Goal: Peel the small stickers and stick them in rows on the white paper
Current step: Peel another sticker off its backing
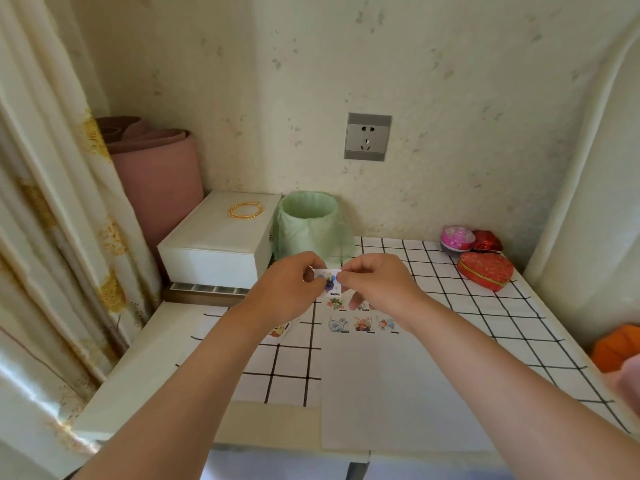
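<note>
A small sticker card (329,278) with a dark purple picture is held above the table, pinched from both sides. My left hand (292,289) grips its left edge and my right hand (375,282) grips its right edge. Below them lies the white paper (398,386) on the checked tablecloth. Several small picture stickers (362,323) sit in rows near the paper's far end; my right hand hides part of the upper row. Another sticker piece (278,330) lies on the cloth left of the paper, partly under my left forearm.
A green-lined bin (310,226) and a white box (218,247) carrying gold bangles (245,210) stand at the back left. A red heart-shaped tin (485,270) and a pink case (457,239) sit at the back right. An orange object (616,348) lies at the right edge.
</note>
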A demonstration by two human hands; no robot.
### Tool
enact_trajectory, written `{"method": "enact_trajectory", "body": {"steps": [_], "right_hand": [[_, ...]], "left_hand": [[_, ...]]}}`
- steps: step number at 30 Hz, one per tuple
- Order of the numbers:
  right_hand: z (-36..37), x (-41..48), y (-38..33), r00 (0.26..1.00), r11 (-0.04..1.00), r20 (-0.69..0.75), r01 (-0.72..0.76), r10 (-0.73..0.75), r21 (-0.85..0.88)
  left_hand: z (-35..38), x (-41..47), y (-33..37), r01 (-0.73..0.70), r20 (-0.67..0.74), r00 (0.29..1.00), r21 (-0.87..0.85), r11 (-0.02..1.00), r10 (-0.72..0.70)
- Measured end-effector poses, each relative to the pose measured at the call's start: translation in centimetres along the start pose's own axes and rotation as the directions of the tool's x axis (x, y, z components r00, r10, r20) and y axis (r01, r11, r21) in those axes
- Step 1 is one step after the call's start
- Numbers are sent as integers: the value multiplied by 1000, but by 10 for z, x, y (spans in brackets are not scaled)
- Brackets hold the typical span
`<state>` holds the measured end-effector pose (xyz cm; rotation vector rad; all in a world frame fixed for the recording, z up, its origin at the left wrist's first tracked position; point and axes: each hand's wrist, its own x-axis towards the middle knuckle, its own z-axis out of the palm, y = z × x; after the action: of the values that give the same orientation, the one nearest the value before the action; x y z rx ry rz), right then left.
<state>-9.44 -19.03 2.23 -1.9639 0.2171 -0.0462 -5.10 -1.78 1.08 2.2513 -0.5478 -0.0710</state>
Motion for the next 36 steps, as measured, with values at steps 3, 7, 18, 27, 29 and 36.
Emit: {"method": "enact_trajectory", "body": {"steps": [3,7,18,27,29,36], "right_hand": [[-8,2,7,999,999,-6,36,-37,-39],[-14,6,23,998,990,26,59,-56,-130],[-28,17,46,998,996,44,49,-46,-71],[-37,21,40,998,998,31,49,-50,29],[-39,20,37,997,990,79,-11,0,144],[-39,20,38,981,967,183,-109,68,231]], "left_hand": [[9,4,4,-15,-6,1000,-21,1000,15],[21,9,1,6,14,1000,5,1000,-6],[44,26,11,105,58,994,-256,961,-94],[50,32,15,157,22,987,-401,902,-161],[48,32,16,172,20,983,-430,886,-181],[40,25,16,145,23,988,-437,888,-150]]}}
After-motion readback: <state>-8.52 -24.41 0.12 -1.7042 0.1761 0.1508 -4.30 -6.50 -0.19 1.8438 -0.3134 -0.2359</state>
